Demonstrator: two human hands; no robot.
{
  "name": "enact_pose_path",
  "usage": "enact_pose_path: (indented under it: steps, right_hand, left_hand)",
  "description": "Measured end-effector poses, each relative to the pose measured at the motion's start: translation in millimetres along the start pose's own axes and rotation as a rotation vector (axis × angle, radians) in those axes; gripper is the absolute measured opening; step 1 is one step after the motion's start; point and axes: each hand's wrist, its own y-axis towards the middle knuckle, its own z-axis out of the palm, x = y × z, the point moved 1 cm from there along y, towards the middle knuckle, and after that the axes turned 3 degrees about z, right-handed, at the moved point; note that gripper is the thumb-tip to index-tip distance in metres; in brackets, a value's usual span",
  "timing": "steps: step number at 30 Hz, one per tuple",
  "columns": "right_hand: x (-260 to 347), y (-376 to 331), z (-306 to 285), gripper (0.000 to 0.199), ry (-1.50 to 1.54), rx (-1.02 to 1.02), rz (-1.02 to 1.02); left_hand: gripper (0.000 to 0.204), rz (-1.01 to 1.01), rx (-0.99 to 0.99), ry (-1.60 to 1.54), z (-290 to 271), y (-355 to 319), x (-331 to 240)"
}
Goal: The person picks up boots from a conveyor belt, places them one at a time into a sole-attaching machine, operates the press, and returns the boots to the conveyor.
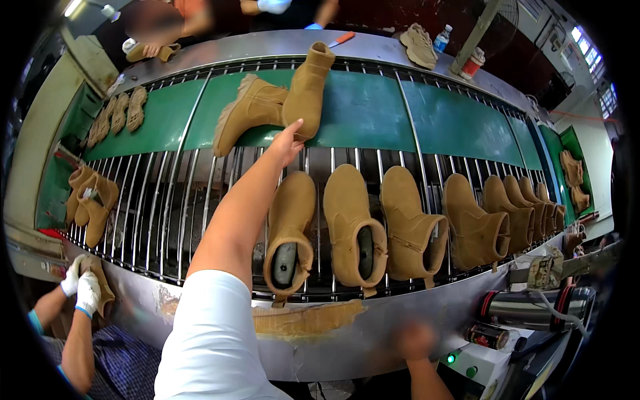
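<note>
My left arm, in a white short sleeve, reaches far forward over the roller rack. My left hand (pixel 287 143) grips the lower end of a tan suede boot (pixel 308 87) lying on the green conveyor belt (pixel 373 113). A second tan boot (pixel 248 112) lies against it on the left. My right hand (pixel 415 340) is low, by the metal front edge (pixel 347 350) of the line. It is blurred, and nothing shows in it.
Several tan boots (pixel 353 227) on lasts lie in a row on the steel rollers (pixel 167 200), more at far right (pixel 533 213). A co-worker's white-gloved hands (pixel 81 287) hold a boot part at lower left. Soles (pixel 120 113) lie upper left. A machine (pixel 527 310) stands lower right. People stand behind the line.
</note>
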Motion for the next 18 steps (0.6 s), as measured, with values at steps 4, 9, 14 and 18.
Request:
enact_pose_path:
  steps: [4,9,14,18]
  right_hand:
    - [11,6,-7,0.006,-0.067,0.109,0.015]
    - [25,15,-11,0.007,-0.115,0.196,0.030]
    - [36,28,-14,0.008,-0.137,0.255,0.050]
    - [47,34,-20,0.006,-0.140,0.272,0.054]
  left_hand:
    - [0.074,0.139,-0.040,-0.102,15,22,9]
    - [0.069,0.217,-0.253,0.063,51,40,18]
    - [0.061,0.045,-0.089,-0.084,45,25,-22]
    - [0.059,-0.013,-0.020,-0.038,13,-41,-44]
